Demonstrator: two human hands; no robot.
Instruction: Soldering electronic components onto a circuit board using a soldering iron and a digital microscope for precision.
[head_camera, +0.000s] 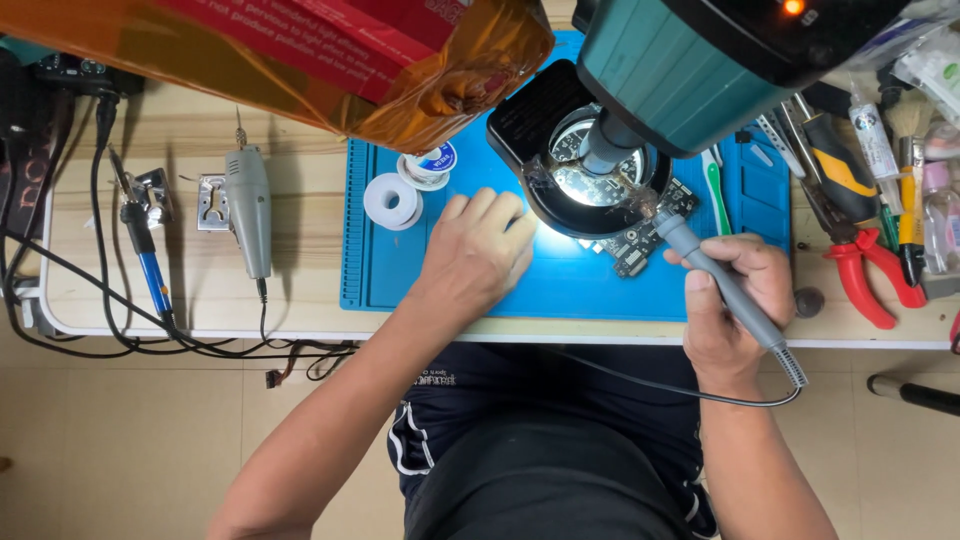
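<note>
Right now, right hand clamped on grey soldering iron, tip at circuit board under microscope, left hand flat, fingers loosely together, on blue mat.

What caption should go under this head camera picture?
Right hand holds a grey soldering iron to a circuit board under a microscope; left hand rests on blue mat.
</note>
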